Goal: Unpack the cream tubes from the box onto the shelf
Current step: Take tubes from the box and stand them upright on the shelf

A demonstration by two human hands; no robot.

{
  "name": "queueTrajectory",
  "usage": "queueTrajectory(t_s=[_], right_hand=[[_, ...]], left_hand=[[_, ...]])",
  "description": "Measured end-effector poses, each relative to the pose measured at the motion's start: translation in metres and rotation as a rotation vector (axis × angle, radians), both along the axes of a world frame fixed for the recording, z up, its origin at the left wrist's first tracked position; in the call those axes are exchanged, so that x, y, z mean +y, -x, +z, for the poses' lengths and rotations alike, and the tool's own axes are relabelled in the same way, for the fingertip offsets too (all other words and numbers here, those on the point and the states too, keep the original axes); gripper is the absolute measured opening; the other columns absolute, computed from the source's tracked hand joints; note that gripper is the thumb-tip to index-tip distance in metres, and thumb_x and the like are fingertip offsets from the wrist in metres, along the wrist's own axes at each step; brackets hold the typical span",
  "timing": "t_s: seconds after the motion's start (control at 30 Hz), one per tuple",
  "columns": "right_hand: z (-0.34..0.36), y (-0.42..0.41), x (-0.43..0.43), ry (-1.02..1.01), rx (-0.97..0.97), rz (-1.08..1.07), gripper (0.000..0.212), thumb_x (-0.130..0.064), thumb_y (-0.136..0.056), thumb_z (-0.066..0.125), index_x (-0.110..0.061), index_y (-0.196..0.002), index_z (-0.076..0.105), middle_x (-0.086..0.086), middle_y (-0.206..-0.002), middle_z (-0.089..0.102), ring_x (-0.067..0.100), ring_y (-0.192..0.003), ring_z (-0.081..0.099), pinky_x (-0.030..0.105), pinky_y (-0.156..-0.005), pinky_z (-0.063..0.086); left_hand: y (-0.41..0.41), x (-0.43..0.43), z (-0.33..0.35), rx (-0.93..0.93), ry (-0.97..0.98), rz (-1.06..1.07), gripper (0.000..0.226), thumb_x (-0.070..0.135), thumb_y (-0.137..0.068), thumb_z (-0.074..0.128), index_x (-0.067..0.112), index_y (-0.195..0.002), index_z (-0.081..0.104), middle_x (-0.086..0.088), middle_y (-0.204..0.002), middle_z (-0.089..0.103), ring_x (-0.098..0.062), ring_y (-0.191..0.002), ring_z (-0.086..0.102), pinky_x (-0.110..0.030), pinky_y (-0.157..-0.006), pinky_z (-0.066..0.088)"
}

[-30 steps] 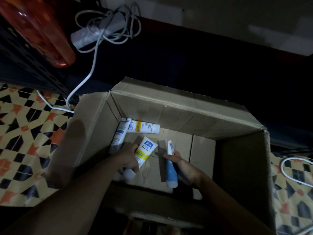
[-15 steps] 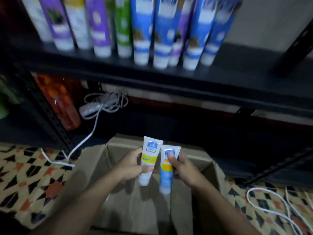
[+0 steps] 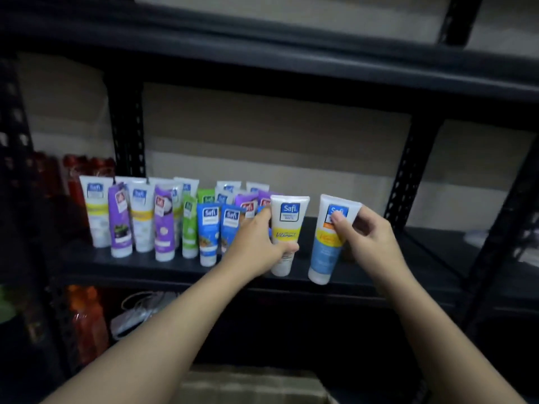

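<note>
Outstretched, side by side — left hand (image 3: 256, 246) wrapped round the white tube (image 3: 288, 217), right hand (image 3: 370, 240) pinched on the blue tube (image 3: 323, 255).

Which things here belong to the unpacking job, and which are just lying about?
Job: left hand gripping white-and-yellow Safi tube; right hand pinching blue Safi tube; black shelf; shelved tubes; cardboard box.
Lying about: red bottles; orange bottles; white cable bundle.

2 bare forearms (image 3: 163, 330), bare left hand (image 3: 256, 246), bare right hand (image 3: 370, 243)
</note>
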State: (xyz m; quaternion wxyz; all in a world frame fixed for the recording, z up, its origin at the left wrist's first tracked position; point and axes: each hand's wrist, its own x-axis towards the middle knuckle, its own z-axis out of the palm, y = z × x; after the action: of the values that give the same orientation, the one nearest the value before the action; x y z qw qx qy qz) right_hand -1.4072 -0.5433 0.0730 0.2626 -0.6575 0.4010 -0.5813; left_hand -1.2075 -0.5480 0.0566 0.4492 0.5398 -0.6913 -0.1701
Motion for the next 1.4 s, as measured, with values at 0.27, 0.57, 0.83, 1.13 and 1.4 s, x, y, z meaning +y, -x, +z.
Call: queueTrajectory(t_s=[0.27, 0.57, 0.83, 1.13, 1.4], right_hand=[[0.006, 0.012, -0.032, 0.007, 0.133, -0.041, 0.009, -0.022, -0.087, 0.069, -0.019, -0.095, 0.070, -0.006, -0.092, 0.075, 0.009, -0.089, 0.071, 0.037, -0.085, 0.057], [-0.001, 0.023, -0.065, -0.061, 0.208, -0.155, 0.005, -0.028, -0.085, 0.070, -0.024, -0.088, 0.068, -0.010, -0.084, 0.074, 0.008, -0.076, 0.070, 0.031, -0.075, 0.058], [-0.019, 0.023, -0.077, -0.104, 0.158, -0.144, 0.006, -0.023, -0.085, 0.070, -0.024, -0.091, 0.067, -0.010, -0.086, 0.073, 0.001, -0.080, 0.069, 0.019, -0.069, 0.052], [-0.008, 0.021, -0.081, -0.093, 0.389, -0.326, 0.024, -0.032, -0.079, 0.076, -0.034, -0.099, 0.064, -0.012, -0.084, 0.067, 0.006, -0.075, 0.065, 0.031, -0.075, 0.056], [-0.002, 0.016, -0.081, -0.074, 0.544, -0.424, 0.032, -0.029, -0.093, 0.059, -0.027, -0.125, 0.063, -0.003, -0.102, 0.061, 0.015, -0.095, 0.058, 0.025, -0.079, 0.042]], left_hand=[[0.033, -0.034, 0.004, -0.008, -0.084, 0.040, 0.051, 0.033, -0.067, 0.081, 0.033, -0.108, 0.051, 0.008, -0.105, 0.062, -0.013, -0.093, 0.062, -0.041, -0.086, 0.054], [0.045, -0.042, 0.001, -0.125, -0.097, 0.066, 0.102, 0.024, -0.075, 0.079, 0.051, -0.137, 0.003, 0.002, -0.125, 0.052, -0.022, -0.110, 0.058, -0.038, -0.084, 0.051], [0.047, -0.055, 0.003, -0.213, -0.043, 0.038, 0.069, 0.014, -0.092, 0.061, 0.036, -0.147, 0.027, 0.008, -0.137, 0.041, 0.004, -0.096, 0.042, -0.021, -0.084, 0.035], [0.047, -0.060, 0.032, -0.684, 0.197, 0.169, 0.019, 0.015, -0.096, 0.052, 0.014, -0.114, 0.057, -0.004, -0.113, 0.051, -0.021, -0.108, 0.054, -0.034, -0.073, 0.046], [0.051, -0.064, 0.063, -0.782, 0.077, 0.234, 0.026, 0.036, -0.083, 0.073, 0.012, -0.086, 0.063, -0.009, -0.095, 0.067, -0.030, -0.091, 0.064, -0.033, -0.064, 0.039]])
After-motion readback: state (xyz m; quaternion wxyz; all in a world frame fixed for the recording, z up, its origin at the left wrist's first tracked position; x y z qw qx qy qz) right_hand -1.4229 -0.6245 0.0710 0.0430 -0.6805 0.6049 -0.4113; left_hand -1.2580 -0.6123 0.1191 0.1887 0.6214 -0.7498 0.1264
